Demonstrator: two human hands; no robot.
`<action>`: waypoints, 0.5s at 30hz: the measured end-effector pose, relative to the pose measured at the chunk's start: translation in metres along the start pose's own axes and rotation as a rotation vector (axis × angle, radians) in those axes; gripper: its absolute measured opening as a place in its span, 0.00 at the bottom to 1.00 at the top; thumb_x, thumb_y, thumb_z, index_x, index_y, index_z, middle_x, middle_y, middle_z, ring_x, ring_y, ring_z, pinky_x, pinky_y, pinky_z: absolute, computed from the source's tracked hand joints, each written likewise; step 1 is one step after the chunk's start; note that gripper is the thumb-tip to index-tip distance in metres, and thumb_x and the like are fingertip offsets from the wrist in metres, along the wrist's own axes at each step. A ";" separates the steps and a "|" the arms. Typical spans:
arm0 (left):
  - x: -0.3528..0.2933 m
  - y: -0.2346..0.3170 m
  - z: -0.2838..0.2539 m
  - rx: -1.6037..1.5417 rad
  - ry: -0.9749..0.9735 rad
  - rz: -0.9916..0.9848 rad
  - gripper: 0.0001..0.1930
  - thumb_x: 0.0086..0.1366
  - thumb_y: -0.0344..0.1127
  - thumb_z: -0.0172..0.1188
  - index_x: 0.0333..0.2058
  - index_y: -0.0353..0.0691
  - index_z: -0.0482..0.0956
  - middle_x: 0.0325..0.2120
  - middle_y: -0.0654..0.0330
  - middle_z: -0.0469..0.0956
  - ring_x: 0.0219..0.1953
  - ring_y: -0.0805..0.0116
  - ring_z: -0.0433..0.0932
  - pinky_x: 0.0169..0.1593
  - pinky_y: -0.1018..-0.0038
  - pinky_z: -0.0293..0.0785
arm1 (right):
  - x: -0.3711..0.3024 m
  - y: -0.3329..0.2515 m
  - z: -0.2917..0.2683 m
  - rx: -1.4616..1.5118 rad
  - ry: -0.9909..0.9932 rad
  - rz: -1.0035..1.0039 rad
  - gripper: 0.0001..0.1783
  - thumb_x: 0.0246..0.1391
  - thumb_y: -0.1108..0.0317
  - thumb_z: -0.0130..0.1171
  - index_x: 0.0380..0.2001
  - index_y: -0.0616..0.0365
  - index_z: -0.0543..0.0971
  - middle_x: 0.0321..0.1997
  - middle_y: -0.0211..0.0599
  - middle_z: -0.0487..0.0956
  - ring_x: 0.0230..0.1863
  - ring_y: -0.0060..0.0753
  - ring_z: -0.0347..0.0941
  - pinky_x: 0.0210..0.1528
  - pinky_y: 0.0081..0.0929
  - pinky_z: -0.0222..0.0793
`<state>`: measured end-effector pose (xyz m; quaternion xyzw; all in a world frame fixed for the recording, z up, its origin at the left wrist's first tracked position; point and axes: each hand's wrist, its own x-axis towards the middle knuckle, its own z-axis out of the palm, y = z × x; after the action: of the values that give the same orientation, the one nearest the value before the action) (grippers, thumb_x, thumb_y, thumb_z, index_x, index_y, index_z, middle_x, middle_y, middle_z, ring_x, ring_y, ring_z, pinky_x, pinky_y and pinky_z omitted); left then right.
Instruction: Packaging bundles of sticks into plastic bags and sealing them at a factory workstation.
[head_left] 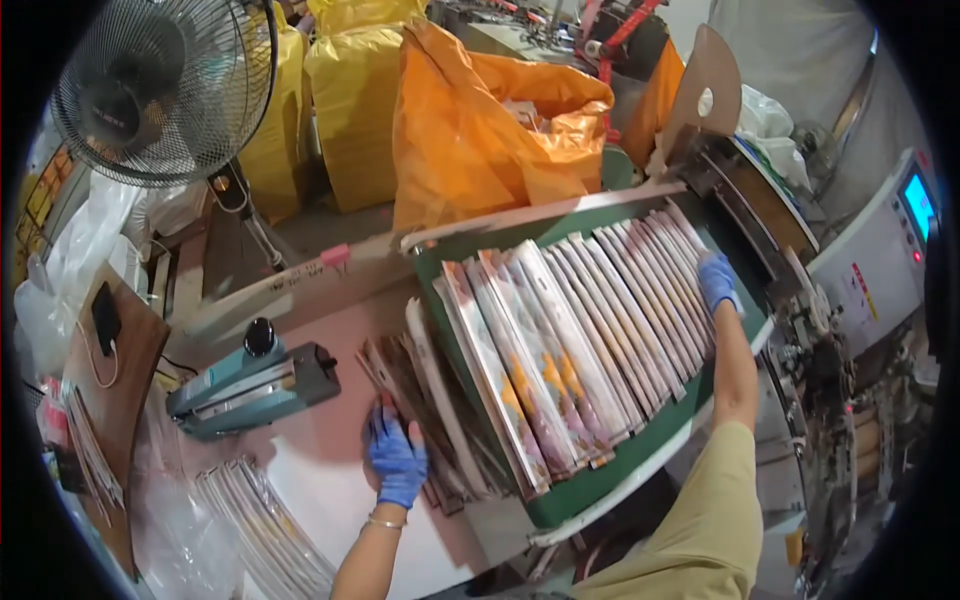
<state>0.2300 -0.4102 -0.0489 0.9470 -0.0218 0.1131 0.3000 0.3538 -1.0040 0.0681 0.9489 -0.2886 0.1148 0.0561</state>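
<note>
Blue gloves on both hands (397, 462), khaki sleeve, wrist bangle.

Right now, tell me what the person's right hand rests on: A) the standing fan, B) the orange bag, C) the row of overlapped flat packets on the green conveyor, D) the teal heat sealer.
C: the gloved right hand lies on the row of packets, near the machine end.

pouch prints (540, 375) blurred — unreadable | machine (850, 400) cut off right
</note>
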 end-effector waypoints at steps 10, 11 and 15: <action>0.024 -0.006 0.007 -1.113 0.028 -0.197 0.41 0.59 0.56 0.50 0.60 0.30 0.46 0.61 0.55 0.48 0.63 0.65 0.45 0.63 0.72 0.40 | -0.228 -0.217 -0.111 0.342 0.016 -0.416 0.24 0.54 0.52 0.42 0.39 0.64 0.71 0.37 0.53 0.73 0.40 0.51 0.70 0.43 0.41 0.65; 0.027 -0.010 0.003 -1.142 0.026 -0.157 0.45 0.57 0.58 0.51 0.60 0.29 0.44 0.61 0.53 0.46 0.63 0.64 0.43 0.63 0.72 0.39 | -0.246 -0.235 -0.126 0.360 -0.087 -0.416 0.26 0.54 0.52 0.41 0.43 0.67 0.70 0.39 0.54 0.72 0.41 0.51 0.69 0.44 0.40 0.64; 0.043 -0.012 -0.018 -1.261 -0.009 -0.451 0.43 0.57 0.58 0.52 0.60 0.34 0.47 0.60 0.55 0.51 0.62 0.64 0.48 0.62 0.73 0.44 | -0.316 -0.298 -0.144 0.468 -0.132 -0.574 0.35 0.52 0.45 0.43 0.50 0.69 0.64 0.40 0.59 0.71 0.41 0.55 0.68 0.45 0.42 0.64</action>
<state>0.2697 -0.3890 -0.0316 0.5723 0.1135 0.0094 0.8121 0.2386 -0.5635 0.1166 0.9837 0.0203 0.0958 -0.1511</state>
